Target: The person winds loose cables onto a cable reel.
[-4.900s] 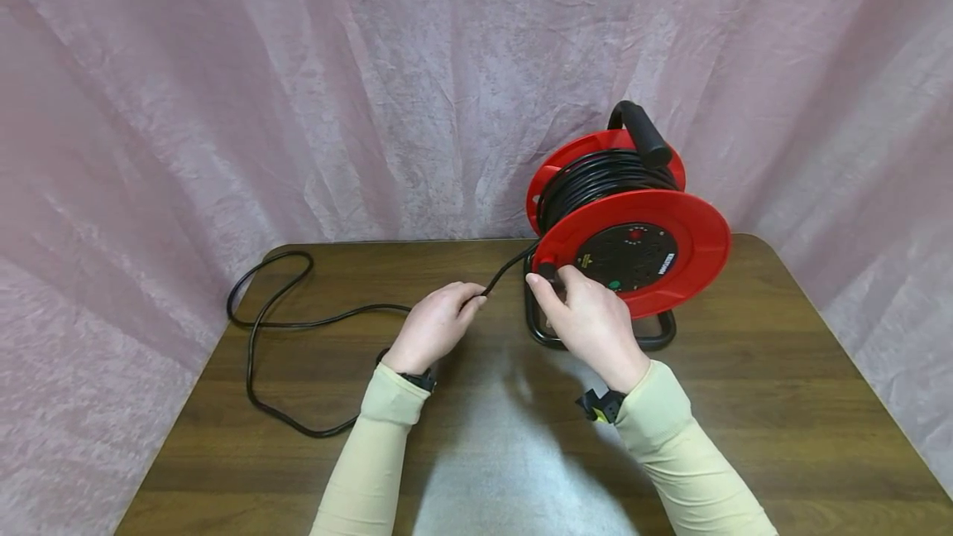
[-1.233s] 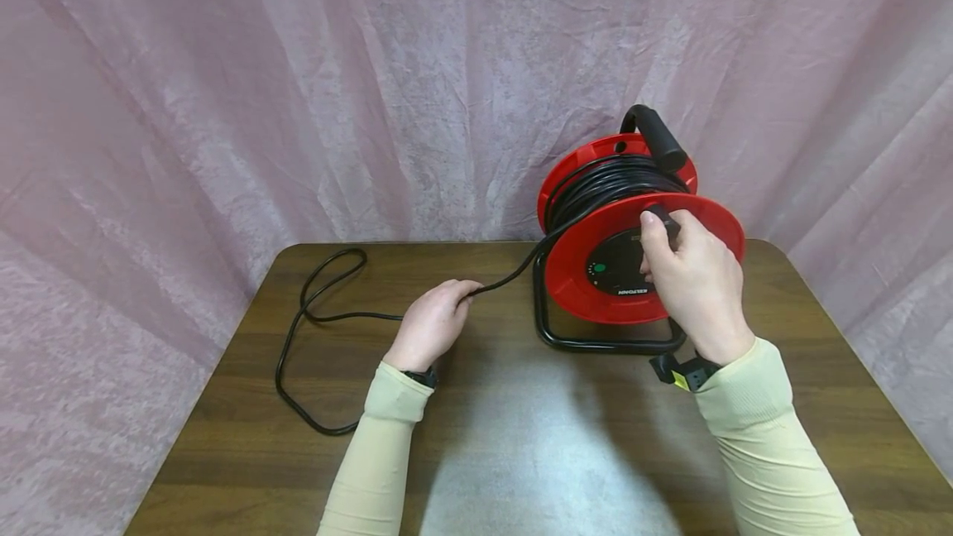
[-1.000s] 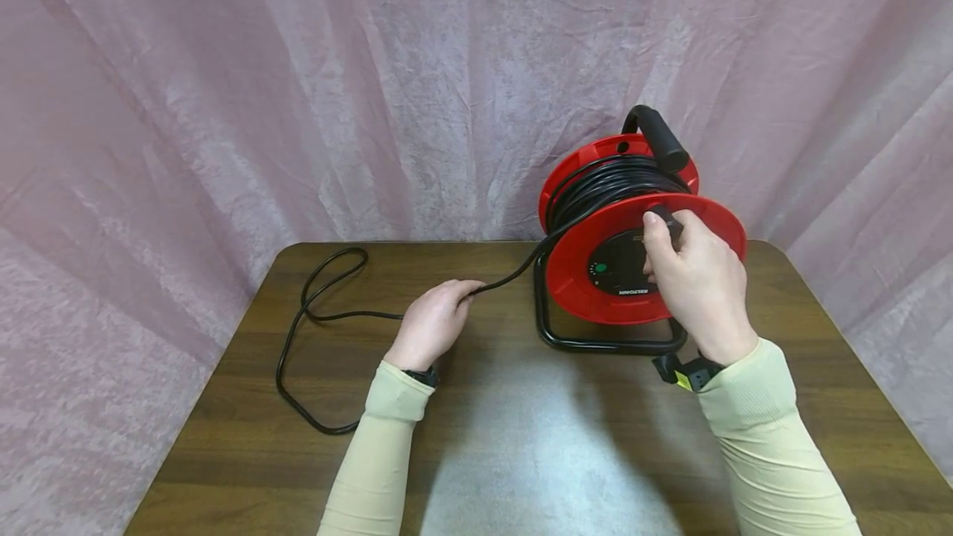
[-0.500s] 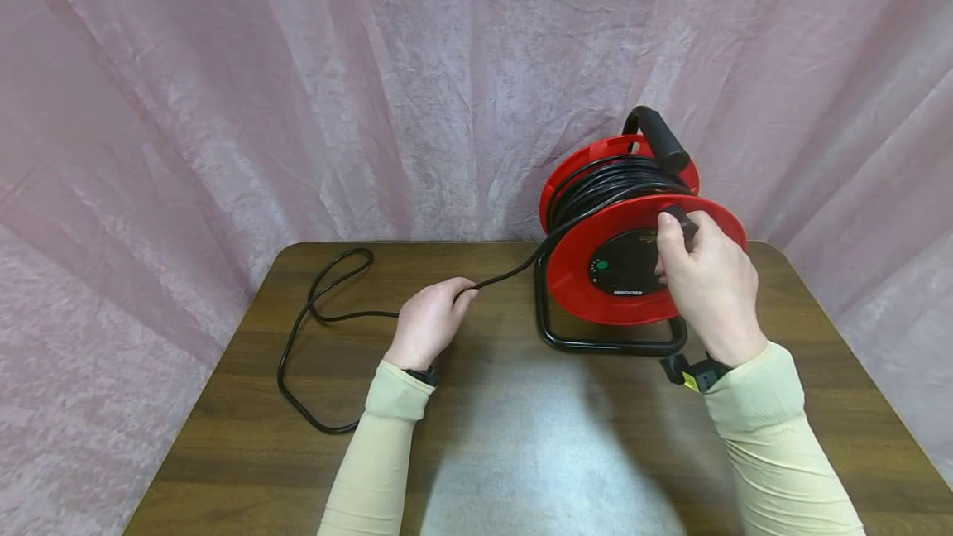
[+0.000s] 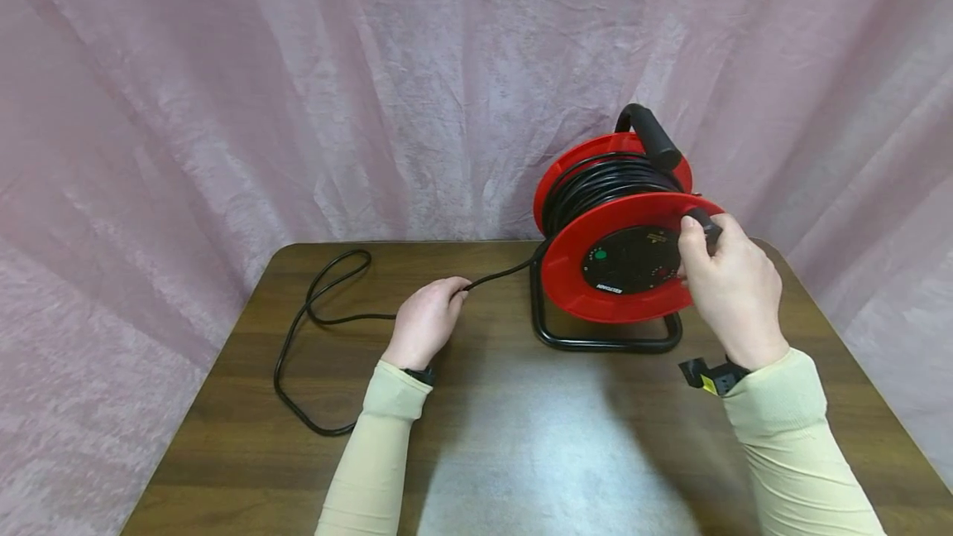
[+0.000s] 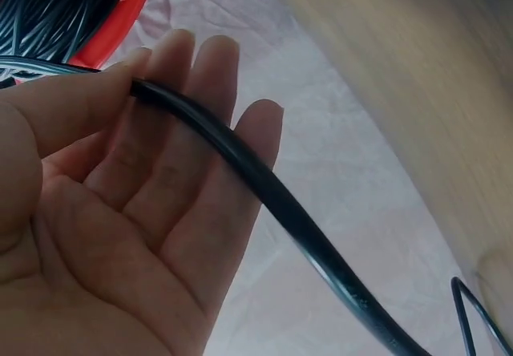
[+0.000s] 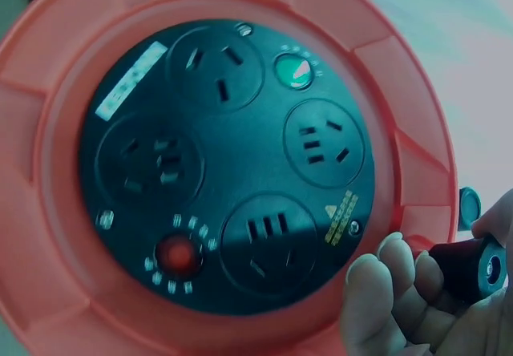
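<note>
A red cable reel [image 5: 577, 275] with black cable wound on its drum stands at the back right of the table. My right hand [image 5: 733, 288] holds the black crank knob [image 5: 700, 222] near the upper right of the reel's front flange. In the right wrist view, fingers and thumb curl about that knob [image 7: 469, 268], beside the black socket panel [image 7: 240, 155]. Left of the reel, my left hand [image 5: 428, 321] pinches the black cable [image 6: 280, 200] between thumb and fingers. From there the cable runs up to the drum.
Slack cable [image 5: 279, 362] lies in loops on the left of the wooden table [image 5: 246, 470], partly hidden by the left forearm. The reel rests on a black tubular stand [image 5: 606, 345], with a carrying handle [image 5: 651, 139] on top. A pink curtain [image 5: 417, 89] hangs behind.
Since 4.9 s ago the crank knob has gone from the flange's lower left to its upper right, the right hand with it. The left loop has shrunk; the left hand stays nearly in place.
</note>
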